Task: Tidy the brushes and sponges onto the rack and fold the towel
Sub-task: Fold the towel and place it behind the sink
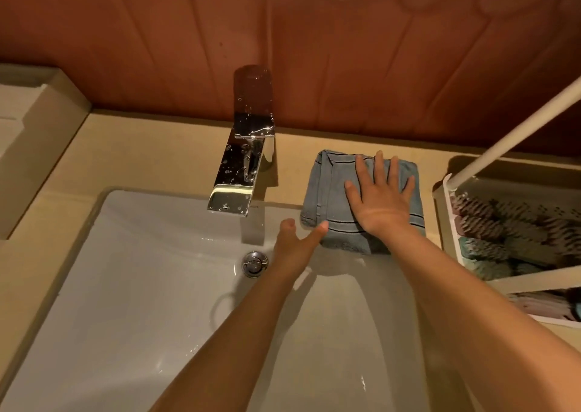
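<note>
We find the towel (pixel 333 198) folded into a compact blue-grey rectangle on the bench (pixel 157 160), between the faucet (pixel 242 172) and the rack (pixel 452 223), its near edge overhanging the sink (pixel 132 286) rim. The right hand (pixel 382 201) lies flat on top, fingers spread, its grip released and merely pressing. The left hand (pixel 295 242) hangs over the basin, grip also released, one finger touching the towel's near left corner. The rack at right holds what look like brushes and sponges, though blur prevents a count. We judge the step in hand to be the final smoothing. To do it well, press evenly outward from the centre, square the corner under the left finger, and slide the bundle back from the sink rim so it cannot slip into the wet basin.
</note>
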Motion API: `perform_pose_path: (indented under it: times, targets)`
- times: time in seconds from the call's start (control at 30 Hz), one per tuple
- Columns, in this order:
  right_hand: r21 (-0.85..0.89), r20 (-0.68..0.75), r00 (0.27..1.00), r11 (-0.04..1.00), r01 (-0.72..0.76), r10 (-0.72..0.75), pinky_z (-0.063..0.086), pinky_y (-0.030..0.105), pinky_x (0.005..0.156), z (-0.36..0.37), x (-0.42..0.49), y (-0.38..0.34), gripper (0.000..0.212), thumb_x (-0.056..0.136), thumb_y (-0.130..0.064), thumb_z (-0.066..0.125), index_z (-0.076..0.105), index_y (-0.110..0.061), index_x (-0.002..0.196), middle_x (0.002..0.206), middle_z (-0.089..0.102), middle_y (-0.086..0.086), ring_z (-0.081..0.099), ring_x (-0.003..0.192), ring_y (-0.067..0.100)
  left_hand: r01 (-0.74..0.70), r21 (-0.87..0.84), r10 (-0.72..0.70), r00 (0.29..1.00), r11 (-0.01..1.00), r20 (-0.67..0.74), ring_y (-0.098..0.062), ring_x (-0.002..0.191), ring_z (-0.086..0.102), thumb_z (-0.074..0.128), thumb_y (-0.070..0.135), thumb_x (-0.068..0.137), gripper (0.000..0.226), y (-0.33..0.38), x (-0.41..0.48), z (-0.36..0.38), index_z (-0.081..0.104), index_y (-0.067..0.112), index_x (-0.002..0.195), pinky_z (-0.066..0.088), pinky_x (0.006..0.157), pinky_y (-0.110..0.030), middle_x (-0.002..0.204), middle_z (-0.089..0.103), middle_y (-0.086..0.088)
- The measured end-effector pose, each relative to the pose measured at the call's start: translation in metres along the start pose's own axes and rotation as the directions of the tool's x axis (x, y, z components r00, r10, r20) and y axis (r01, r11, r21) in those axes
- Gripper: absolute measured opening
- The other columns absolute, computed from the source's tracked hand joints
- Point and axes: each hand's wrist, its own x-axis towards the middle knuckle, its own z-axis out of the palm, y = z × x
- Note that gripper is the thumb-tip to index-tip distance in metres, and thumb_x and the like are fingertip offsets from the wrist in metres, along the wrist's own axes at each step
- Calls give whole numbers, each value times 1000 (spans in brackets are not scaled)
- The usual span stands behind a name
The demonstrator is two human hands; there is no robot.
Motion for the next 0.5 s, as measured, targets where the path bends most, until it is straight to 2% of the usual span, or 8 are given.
perform_pose_path:
  times: [0.07, 0.13, 0.23, 0.3, 0.4, 0.5]
  targets:
    - [-9, -23, 1000, 1000, 18, -18, -8, 55, 114, 1, 1, 3, 59, 96, -53, 13, -5, -34, 149, 159, -15, 0, -20, 144, 27, -1, -46, 1, 1000, 999, 7, -19, 110, 46, 64, 36, 85, 64, 4, 1, 9, 35, 6, 132, 37, 86, -26, 123, 46, -6]
    - [-2, -36, 998, 999, 43, -43, -6, 56, 114, -1, 6, 8, 59, 96, -53, 15, -3, -35, 149, 159, -12, -1, -18, 145, 25, -9, -82, 7, 1000, 997, -28, -15, 102, 47, 70, 33, 80, 61, 7, 4, 17, 38, 7, 126, 37, 82, -23, 117, 48, -2]
    - [7, -21, 996, 996, 91, -91, -5, 55, 114, -6, 14, 16, 59, 96, -54, 18, -1, -37, 149, 159, -10, -2, -16, 146, 23, -28, -131, 17, 996, 991, -90, -19, 102, 54, 77, 30, 74, 59, 5, 9, 30, 43, 9, 116, 44, 86, -27, 118, 55, -7]
    - [17, -9, 994, 993, 113, -113, -6, 54, 114, -8, 18, 21, 59, 95, -55, 19, -1, -39, 148, 159, -10, -3, -16, 146, 22, -60, -162, 47, 996, 985, -80, -19, 102, 58, 76, 26, 76, 52, 6, 6, 41, 49, 10, 117, 47, 87, -26, 112, 59, -5]
    - [47, -2, 991, 990, 134, -134, -6, 51, 115, -10, 20, 29, 62, 94, -57, 23, -2, -40, 148, 159, -13, -3, -14, 146, 20, -75, -113, 62, 992, 991, -112, -23, 100, 60, 68, 25, 83, 41, 12, -3, 58, 57, 6, 117, 43, 79, -24, 108, 63, -7]
    - [122, -60, 994, 988, 98, -91, -5, 48, 116, -7, 19, 28, 70, 92, -60, 28, -6, -37, 148, 157, -22, 0, -13, 146, 18, -60, -182, 36, 990, 981, -136, -26, 96, 59, 63, 22, 86, 32, 15, -4, 61, 58, 4, 111, 42, 75, -26, 109, 63, -12]
